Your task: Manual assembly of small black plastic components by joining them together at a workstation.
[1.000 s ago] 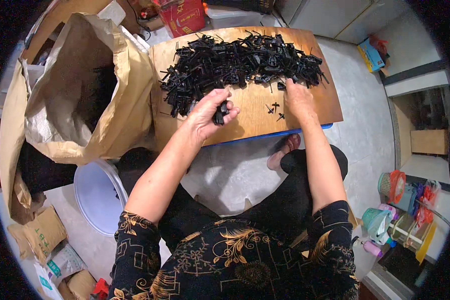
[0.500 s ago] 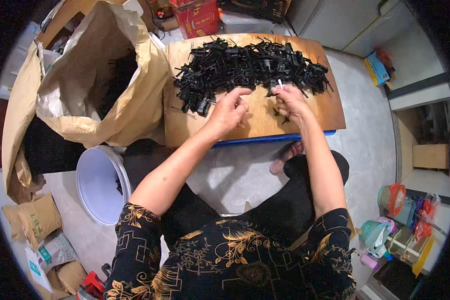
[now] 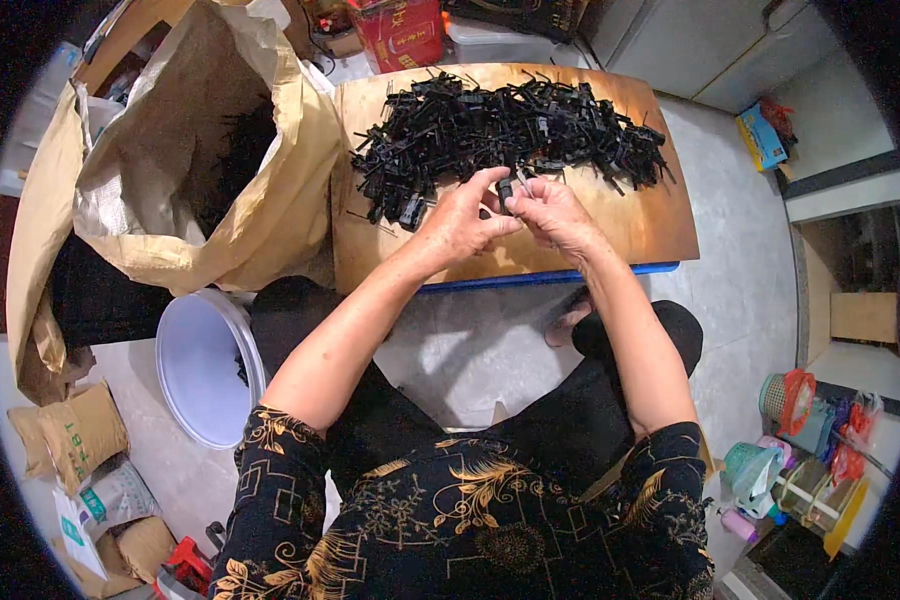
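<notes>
At upper centre, our left hand (image 3: 460, 222) and right hand (image 3: 560, 215) pinch one small black plastic piece (image 3: 506, 193). We judge much is left: a broad heap of spiky black plastic parts (image 3: 510, 125) above; finished pieces, we cannot tell.

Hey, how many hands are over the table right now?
2: the left hand and the right hand, close together at a black part, on the near side of the black pile. No other hand shows.
</notes>
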A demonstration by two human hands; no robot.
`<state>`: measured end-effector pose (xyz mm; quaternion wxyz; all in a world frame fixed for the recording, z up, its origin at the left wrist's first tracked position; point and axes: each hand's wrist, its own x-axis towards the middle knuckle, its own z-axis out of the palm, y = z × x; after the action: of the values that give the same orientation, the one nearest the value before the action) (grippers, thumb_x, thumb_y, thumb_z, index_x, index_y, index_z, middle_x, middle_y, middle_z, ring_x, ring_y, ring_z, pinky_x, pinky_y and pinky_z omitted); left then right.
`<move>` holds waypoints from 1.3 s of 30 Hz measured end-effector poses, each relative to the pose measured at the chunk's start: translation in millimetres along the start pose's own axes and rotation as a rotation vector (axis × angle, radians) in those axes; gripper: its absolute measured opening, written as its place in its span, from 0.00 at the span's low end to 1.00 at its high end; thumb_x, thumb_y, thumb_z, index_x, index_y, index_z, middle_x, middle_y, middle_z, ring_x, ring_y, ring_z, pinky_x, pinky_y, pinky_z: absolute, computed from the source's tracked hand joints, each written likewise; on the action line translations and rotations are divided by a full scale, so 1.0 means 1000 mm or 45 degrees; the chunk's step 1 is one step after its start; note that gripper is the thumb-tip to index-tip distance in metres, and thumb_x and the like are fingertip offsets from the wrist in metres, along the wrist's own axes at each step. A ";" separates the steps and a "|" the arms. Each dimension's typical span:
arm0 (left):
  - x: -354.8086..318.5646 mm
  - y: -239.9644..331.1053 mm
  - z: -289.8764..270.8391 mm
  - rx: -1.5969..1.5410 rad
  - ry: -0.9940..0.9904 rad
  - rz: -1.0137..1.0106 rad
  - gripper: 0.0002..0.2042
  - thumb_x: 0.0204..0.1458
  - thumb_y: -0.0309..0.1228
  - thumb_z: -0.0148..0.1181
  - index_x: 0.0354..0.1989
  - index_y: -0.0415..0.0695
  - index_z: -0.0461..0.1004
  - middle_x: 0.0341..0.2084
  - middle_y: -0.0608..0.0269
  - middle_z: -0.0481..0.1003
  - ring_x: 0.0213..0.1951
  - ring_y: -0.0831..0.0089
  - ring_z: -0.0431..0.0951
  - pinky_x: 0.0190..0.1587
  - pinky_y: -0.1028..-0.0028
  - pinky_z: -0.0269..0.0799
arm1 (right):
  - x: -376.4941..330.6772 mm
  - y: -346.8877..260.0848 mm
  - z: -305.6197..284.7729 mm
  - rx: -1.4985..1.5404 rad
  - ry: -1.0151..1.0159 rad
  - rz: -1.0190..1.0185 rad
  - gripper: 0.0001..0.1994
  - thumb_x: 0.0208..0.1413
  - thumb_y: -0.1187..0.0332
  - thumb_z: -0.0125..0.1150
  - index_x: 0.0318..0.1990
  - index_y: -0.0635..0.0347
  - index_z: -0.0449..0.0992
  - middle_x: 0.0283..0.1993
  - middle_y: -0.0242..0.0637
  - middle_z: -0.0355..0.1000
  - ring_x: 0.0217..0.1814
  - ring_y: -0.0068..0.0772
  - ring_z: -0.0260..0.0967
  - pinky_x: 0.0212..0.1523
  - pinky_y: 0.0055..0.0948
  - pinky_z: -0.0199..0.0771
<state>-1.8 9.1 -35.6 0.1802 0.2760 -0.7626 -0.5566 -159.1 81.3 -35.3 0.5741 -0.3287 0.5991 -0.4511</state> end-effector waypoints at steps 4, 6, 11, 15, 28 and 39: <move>0.000 0.008 0.000 -0.019 -0.067 -0.127 0.29 0.46 0.33 0.63 0.56 0.43 0.58 0.27 0.60 0.72 0.22 0.78 0.72 0.20 0.78 0.69 | -0.001 0.002 0.001 -0.083 -0.007 0.015 0.06 0.53 0.63 0.58 0.29 0.50 0.69 0.16 0.17 0.58 0.12 0.09 0.47 0.11 0.13 0.42; 0.000 0.009 -0.002 -0.130 -0.076 -0.185 0.26 0.47 0.32 0.62 0.54 0.43 0.60 0.26 0.62 0.72 0.21 0.79 0.72 0.19 0.78 0.68 | -0.001 0.003 0.001 0.002 -0.017 0.025 0.05 0.54 0.63 0.56 0.30 0.50 0.69 0.17 0.17 0.57 0.12 0.09 0.46 0.11 0.14 0.41; -0.001 0.009 -0.005 -0.366 -0.021 -0.221 0.20 0.49 0.30 0.60 0.50 0.44 0.62 0.24 0.65 0.72 0.19 0.82 0.70 0.18 0.81 0.66 | -0.005 -0.001 0.004 0.137 -0.097 -0.004 0.08 0.57 0.60 0.52 0.32 0.51 0.68 0.16 0.19 0.55 0.12 0.10 0.44 0.11 0.14 0.41; -0.003 0.013 -0.007 -0.500 -0.009 -0.264 0.18 0.49 0.29 0.59 0.48 0.45 0.63 0.24 0.66 0.71 0.18 0.83 0.69 0.19 0.83 0.65 | -0.009 -0.003 0.007 0.112 -0.111 -0.135 0.12 0.60 0.54 0.45 0.34 0.52 0.66 0.15 0.20 0.54 0.11 0.11 0.42 0.11 0.14 0.41; -0.002 0.002 -0.011 -0.432 -0.008 -0.299 0.14 0.50 0.28 0.58 0.42 0.46 0.61 0.23 0.69 0.68 0.18 0.83 0.69 0.19 0.82 0.65 | -0.006 0.006 0.015 -0.322 -0.109 -0.407 0.12 0.62 0.57 0.41 0.35 0.53 0.65 0.18 0.19 0.55 0.16 0.10 0.47 0.15 0.14 0.46; 0.006 -0.006 -0.004 -0.282 0.163 -0.136 0.13 0.46 0.21 0.54 0.39 0.43 0.60 0.20 0.62 0.69 0.17 0.79 0.70 0.18 0.76 0.66 | 0.005 0.011 0.023 -0.420 0.026 -0.349 0.10 0.61 0.64 0.43 0.37 0.60 0.68 0.22 0.25 0.58 0.22 0.16 0.54 0.23 0.20 0.56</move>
<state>-3.3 0.9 -40.4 0.2282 0.3295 -0.6675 -0.6275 -135.4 77.3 -45.7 0.4397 -0.4918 0.6204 -0.4241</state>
